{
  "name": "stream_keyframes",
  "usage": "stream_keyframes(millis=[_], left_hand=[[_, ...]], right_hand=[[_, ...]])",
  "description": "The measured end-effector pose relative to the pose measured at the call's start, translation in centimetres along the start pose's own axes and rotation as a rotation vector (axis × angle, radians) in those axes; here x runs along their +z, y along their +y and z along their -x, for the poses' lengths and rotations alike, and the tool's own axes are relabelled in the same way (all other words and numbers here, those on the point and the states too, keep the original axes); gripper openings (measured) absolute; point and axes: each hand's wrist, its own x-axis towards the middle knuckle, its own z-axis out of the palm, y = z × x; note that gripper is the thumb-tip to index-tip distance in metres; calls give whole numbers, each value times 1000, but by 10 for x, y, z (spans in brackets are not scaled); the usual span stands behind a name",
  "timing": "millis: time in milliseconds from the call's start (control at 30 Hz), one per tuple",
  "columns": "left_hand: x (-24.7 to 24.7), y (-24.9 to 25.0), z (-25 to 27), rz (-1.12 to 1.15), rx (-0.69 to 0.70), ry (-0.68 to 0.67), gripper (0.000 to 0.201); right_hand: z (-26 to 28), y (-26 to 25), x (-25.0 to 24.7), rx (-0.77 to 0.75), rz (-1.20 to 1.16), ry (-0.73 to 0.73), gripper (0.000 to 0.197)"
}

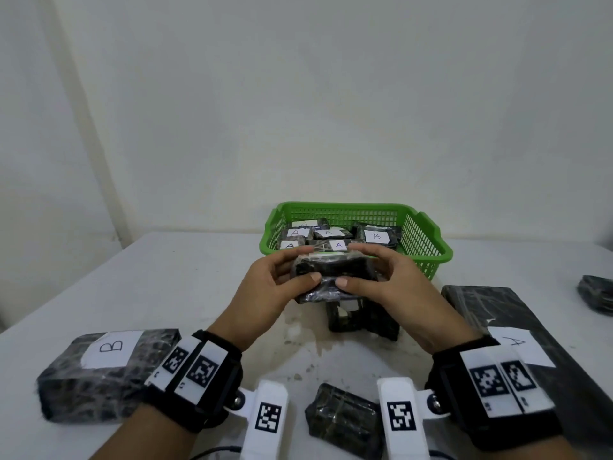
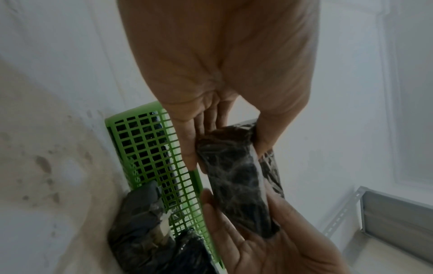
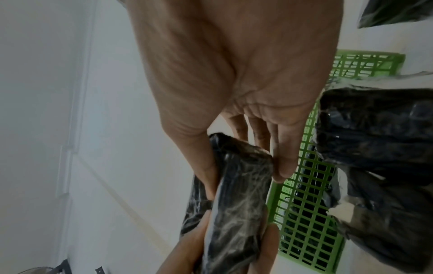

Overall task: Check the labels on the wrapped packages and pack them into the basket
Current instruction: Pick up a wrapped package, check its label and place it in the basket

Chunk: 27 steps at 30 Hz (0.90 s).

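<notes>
Both hands hold one black plastic-wrapped package [image 1: 331, 272] above the table, just in front of the green basket [image 1: 431, 257]. My left hand [image 1: 305, 264] grips its left end and my right hand [image 1: 353, 265] its right end, thumbs on the near side. A second crinkled wrapped layer shows under the thumbs; I cannot tell if it is a separate package. No label on it faces me. The left wrist view shows the package [image 2: 234, 185] pinched by the left hand [image 2: 225, 144]. In the right wrist view the right hand [image 3: 246, 176] pinches it [image 3: 243, 204]. Several packages labelled A and one labelled B [image 1: 376, 236] lie in the basket.
On the table lie a package labelled B [image 1: 99, 370] at front left, a long package labelled A [image 1: 497, 313] at right, a small unlabelled one [image 1: 345, 419] at front centre, another [image 1: 361, 322] beneath the hands, and one [image 1: 597, 293] at the far right edge.
</notes>
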Motion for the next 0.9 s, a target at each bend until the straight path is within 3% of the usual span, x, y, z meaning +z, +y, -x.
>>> stream_keyframes(millis=[167,300,367,500,633,733,900], left_hand=[[0,4,1,-25,40,-12,53],[-3,4,1,-100,164,9,57],[-3,5,2,-106,183,-17,62],[2,9,7,-50,80,-115,70],[3,11,6,-61,-3,-95,47],[2,10,7,-71,10,-93,37],[3,14,8,-62,12,-98,39]], right_hand=[[2,-2,-3,-43,4,14,63],[3,-5,-1,72,-119,-115,82],[5,-9,1,132,-245,-139,67],[7,-7,1,90,-203,-118,33],[6,-6,1,69,-143,-116,39],[6,-6,4,70,-130,-75,63],[7,-9,3,21,-124,-3,45]])
